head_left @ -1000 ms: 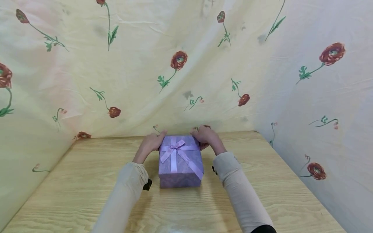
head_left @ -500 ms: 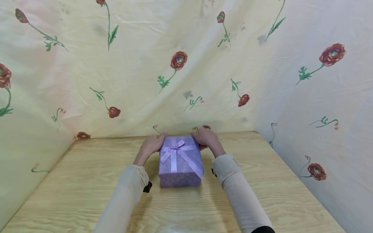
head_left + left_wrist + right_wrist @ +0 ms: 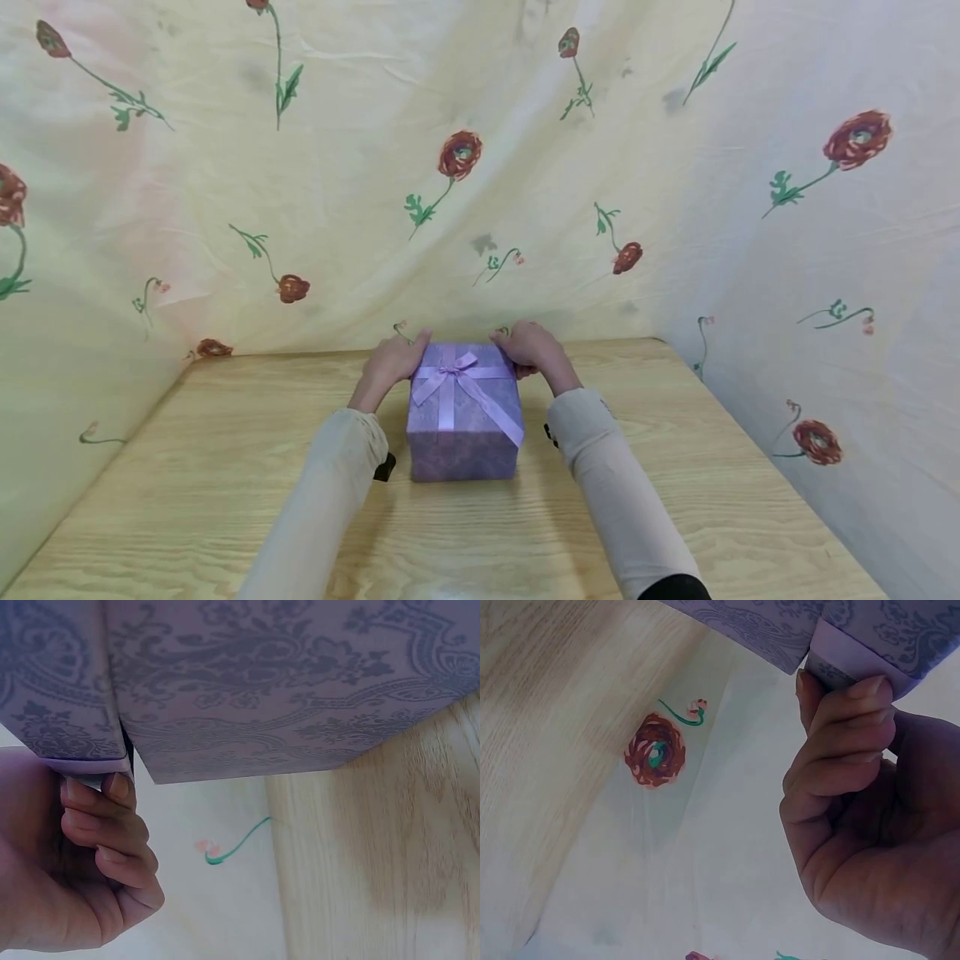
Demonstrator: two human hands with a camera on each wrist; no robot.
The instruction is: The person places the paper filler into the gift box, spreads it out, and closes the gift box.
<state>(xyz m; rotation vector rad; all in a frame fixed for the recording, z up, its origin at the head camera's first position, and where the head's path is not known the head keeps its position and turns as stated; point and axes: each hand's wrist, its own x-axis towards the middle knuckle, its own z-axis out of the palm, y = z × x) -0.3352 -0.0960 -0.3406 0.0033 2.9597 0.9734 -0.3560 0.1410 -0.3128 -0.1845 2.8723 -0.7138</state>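
A purple gift box (image 3: pixel 463 460) with a damask pattern stands on the table. Its lid (image 3: pixel 427 421) carries a lilac ribbon bow (image 3: pixel 450 371). At the lid's far left corner my left hand (image 3: pixel 392 362) pinches the rim, thumb on the near side. My right hand (image 3: pixel 534 350) grips the far right corner likewise. In the left wrist view, curled fingers (image 3: pixel 112 832) hook under the lid's edge, and a narrow dark gap parts lid from box body. Fingertips (image 3: pixel 870 688) press the lid's ribboned edge in the right wrist view. The box's inside is hidden.
The light wooden table (image 3: pixel 225 467) extends to both sides and in front of the box. A floral cloth (image 3: pixel 337 192) hangs close behind the table's far edge and along both sides.
The lid has risen slightly, so more of the box's front face shows beneath the top. Both hands have moved up a little with it, keeping their hold.
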